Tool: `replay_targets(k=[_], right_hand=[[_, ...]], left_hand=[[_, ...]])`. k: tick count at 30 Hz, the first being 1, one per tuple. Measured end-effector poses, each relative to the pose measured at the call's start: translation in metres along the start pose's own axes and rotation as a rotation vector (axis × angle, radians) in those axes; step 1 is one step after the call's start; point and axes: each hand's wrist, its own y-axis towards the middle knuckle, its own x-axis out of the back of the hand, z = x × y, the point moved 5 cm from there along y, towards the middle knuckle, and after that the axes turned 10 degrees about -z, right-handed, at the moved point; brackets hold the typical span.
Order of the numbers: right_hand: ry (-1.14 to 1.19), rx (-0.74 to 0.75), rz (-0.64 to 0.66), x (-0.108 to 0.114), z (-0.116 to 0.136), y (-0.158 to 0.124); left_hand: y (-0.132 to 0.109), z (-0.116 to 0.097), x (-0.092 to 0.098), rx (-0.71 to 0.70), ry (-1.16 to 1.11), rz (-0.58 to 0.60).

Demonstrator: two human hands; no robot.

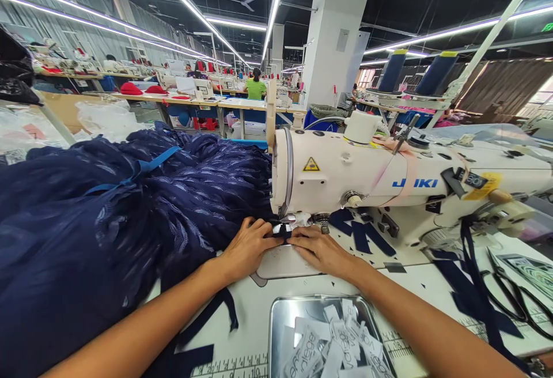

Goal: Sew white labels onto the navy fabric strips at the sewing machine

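Observation:
My left hand (250,249) is at the left of the needle area of a white sewing machine (328,170), fingers bent and pressed together. Facing it from the right, my right hand (318,246) has its fingers together, pointing inward. Between the fingertips a small bit of navy fabric (284,238) shows at the presser foot; most of it is hidden under the fingers. A large heap of navy garments (108,239), bound with a blue strip (147,166), lies beside my left arm. Below my hands is a metal tray (275,332) holding white printed labels (332,343).
Black scissors (510,291) lie at the right, beside navy strips (458,286). More navy pieces (363,237) rest on the machine bed. Two navy thread cones (393,71) stand behind the machine. Farther back are other sewing tables and a person in green (256,87).

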Motion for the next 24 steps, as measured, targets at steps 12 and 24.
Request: replay_targets(k=[12, 24], right_hand=[[-0.111, 0.048, 0.000, -0.004, 0.003, 0.001], [-0.161, 0.117, 0.071, 0.001, 0.009, 0.003]], left_hand=[[0.009, -0.009, -0.003, -0.110, 0.077, -0.262], [0.004, -0.009, -0.004, -0.060, 0.006, -0.127]])
